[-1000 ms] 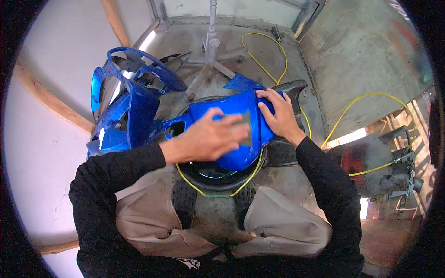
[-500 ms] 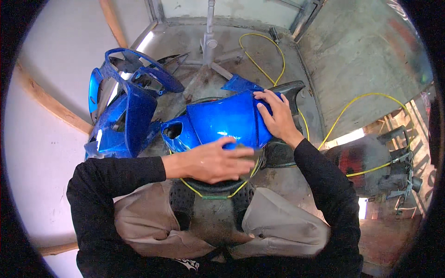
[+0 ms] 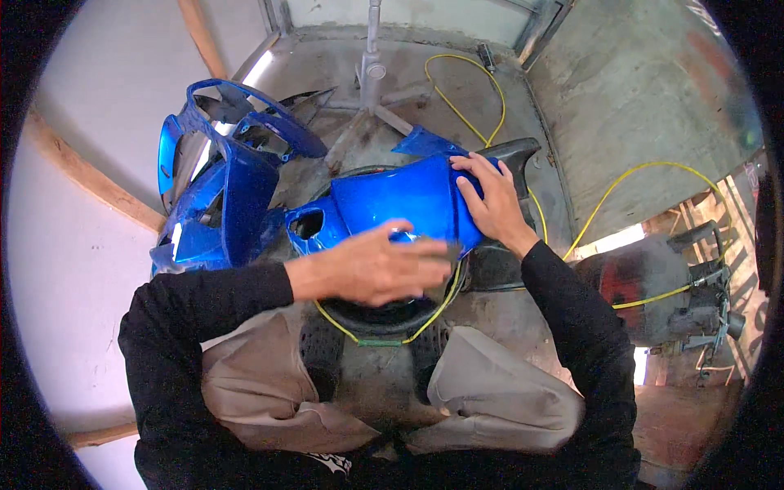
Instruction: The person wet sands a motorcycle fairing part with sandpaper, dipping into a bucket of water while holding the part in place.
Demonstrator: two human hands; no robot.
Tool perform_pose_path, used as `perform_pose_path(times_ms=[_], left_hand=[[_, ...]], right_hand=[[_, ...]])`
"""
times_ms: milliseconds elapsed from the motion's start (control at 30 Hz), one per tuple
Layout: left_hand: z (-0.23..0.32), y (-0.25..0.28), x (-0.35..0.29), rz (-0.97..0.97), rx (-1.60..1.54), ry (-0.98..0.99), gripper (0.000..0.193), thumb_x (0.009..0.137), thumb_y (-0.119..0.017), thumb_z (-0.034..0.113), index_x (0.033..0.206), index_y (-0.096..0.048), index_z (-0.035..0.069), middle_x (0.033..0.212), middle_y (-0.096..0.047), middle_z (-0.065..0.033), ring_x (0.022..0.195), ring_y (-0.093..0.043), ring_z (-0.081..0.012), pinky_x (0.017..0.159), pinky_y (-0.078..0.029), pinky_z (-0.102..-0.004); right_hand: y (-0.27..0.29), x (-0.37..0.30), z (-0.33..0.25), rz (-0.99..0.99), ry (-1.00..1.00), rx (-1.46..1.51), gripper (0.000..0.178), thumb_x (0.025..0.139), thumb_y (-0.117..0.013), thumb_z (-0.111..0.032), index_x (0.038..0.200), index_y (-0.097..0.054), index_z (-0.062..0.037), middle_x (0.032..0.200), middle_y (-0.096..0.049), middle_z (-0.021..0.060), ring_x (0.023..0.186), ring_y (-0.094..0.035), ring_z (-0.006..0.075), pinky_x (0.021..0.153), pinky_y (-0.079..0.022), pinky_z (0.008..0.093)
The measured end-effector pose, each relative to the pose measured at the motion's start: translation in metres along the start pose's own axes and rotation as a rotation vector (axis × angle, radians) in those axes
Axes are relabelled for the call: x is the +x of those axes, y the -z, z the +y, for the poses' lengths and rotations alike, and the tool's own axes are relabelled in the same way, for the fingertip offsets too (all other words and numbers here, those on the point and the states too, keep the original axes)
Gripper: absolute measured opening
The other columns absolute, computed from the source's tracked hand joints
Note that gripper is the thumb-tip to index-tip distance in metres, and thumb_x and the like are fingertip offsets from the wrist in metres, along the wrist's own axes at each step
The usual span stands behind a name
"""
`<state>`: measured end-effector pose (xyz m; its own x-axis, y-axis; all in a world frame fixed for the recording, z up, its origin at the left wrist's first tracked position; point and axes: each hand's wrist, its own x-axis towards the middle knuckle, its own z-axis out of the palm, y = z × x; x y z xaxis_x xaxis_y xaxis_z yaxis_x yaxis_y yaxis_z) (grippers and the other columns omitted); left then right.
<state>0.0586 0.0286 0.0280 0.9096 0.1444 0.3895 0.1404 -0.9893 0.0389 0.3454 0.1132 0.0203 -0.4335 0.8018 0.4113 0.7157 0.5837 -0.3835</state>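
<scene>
A glossy blue scooter fairing panel (image 3: 392,200) lies in front of me, with an oval opening at its left end. My left hand (image 3: 371,265) is over the panel's near edge, its fingers smeared by motion. A thin dull grey piece, perhaps sandpaper (image 3: 447,260), shows at these fingertips, pressed towards the panel; the hand hides most of it. On the panel's right end rests my right hand (image 3: 494,200), fingers laid over the surface and thumb apart from them. Below the panel is a dark round support (image 3: 384,316), largely covered.
More blue fairing parts (image 3: 249,196) stand at the left by the white wall. Behind the panel rises a grey metal stand (image 3: 371,73). A yellow hose (image 3: 604,200) runs across the right side to a dark red-and-black tank-like machine (image 3: 637,286). A smaller blue piece (image 3: 425,140) lies behind.
My left hand has moved slightly up and away from me along the panel's near edge. The right hand keeps its place on the panel. The whole view has shifted a little.
</scene>
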Motion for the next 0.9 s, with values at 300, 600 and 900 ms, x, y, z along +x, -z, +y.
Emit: perform_pose_path(times_ms=[300, 600, 900], left_hand=[[-0.013, 0.007, 0.000, 0.015, -0.110, 0.102, 0.047, 0.104, -0.070, 0.030, 0.148, -0.064, 0.015, 0.154, -0.066, -0.0027, 0.151, -0.054, -0.0299, 0.114, -0.044, -0.0547], [-0.038, 0.004, -0.006, 0.047, -0.062, 0.328, 0.042, 0.104, -0.070, 0.028, 0.144, -0.068, 0.015, 0.150, -0.069, -0.0024, 0.148, -0.057, -0.0275, 0.114, -0.042, -0.0543], [-0.054, 0.018, 0.016, 0.066, 0.008, 0.477, 0.040, 0.106, -0.066, 0.026, 0.144, -0.068, 0.015, 0.150, -0.069, -0.0068, 0.146, -0.058, -0.0280, 0.111, -0.045, -0.0535]], right_hand=[[0.000, 0.000, -0.002, -0.008, -0.021, 0.016, 0.033, 0.107, -0.060, -0.027, 0.137, -0.066, -0.0143, 0.146, -0.070, 0.0091, 0.149, -0.054, 0.0382, 0.125, -0.027, 0.0692], [-0.002, 0.004, 0.003, -0.022, -0.026, 0.033, 0.032, 0.109, -0.056, -0.027, 0.136, -0.067, -0.0135, 0.147, -0.070, 0.0091, 0.148, -0.055, 0.0362, 0.125, -0.028, 0.0689], [-0.006, 0.003, 0.006, -0.013, -0.028, 0.018, 0.030, 0.110, -0.052, -0.019, 0.134, -0.069, -0.0138, 0.146, -0.071, 0.0075, 0.146, -0.057, 0.0355, 0.124, -0.029, 0.0688]])
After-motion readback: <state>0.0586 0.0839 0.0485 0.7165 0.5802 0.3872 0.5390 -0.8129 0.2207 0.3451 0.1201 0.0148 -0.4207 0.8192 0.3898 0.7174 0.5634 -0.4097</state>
